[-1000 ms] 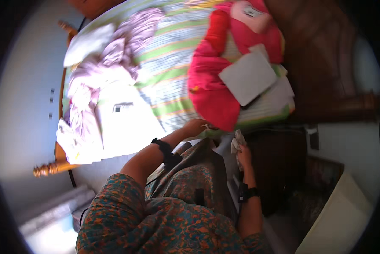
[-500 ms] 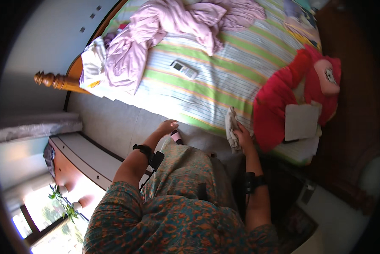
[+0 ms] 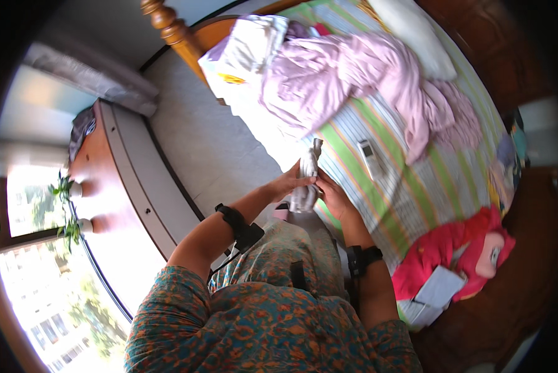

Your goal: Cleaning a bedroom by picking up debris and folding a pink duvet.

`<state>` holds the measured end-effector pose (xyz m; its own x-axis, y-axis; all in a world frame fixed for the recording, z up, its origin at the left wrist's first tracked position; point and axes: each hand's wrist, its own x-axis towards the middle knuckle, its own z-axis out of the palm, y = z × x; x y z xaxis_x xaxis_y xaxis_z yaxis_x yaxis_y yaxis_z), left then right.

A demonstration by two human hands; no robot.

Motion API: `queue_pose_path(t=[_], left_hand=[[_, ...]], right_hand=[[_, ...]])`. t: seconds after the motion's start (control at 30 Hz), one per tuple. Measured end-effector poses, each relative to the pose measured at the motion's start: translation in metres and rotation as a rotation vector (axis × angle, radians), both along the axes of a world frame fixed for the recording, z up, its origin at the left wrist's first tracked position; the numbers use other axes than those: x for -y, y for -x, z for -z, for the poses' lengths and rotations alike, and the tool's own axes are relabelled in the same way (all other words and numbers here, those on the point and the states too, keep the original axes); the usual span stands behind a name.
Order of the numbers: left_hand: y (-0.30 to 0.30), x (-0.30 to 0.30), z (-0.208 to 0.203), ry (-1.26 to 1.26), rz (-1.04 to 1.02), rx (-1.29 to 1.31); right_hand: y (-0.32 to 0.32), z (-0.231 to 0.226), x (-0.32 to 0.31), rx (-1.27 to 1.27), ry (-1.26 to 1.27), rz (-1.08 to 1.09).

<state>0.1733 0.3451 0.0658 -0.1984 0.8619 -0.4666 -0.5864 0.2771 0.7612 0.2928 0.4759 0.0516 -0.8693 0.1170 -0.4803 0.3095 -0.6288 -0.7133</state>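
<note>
A folded pale grey cloth is between my two hands, in front of my body beside the bed's edge. My left hand grips it from the left, with the thumb across its front. On the other side, my right hand holds the cloth's right edge, fingertips close to the left hand's thumb. One narrow end of the cloth sticks up above the hands, and its lower part hangs below them. Exactly what kind of cloth it is cannot be made out.
The bed has a green-striped sheet, a crumpled pink cover, a white remote control and a red plush item with a notebook against it. On the left stands a long cabinet with potted plants beside a window.
My left hand, empty before, has come over to the cloth, and both hands now hold it. The view has turned, so the bed sits further right.
</note>
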Motion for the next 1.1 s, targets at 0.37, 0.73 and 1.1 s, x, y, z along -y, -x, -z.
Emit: queue_pose_path(t=[0.37, 0.73, 1.1], left_hand=[[0.041, 0.175, 0.038, 0.522, -0.712, -0.388], [-0.082, 0.364, 0.056, 0.737, -1.518, -0.115], [-0.131, 0.494, 0.058, 1.013, -1.977, -0.136]], right_hand=[[0.081, -0.003, 0.016, 0.177, -0.407, -0.419], [0.096, 0.034, -0.029, 0.305, -0.199, -0.365], [0.175, 0.036, 0.028, 0.321, -0.175, -0.366]])
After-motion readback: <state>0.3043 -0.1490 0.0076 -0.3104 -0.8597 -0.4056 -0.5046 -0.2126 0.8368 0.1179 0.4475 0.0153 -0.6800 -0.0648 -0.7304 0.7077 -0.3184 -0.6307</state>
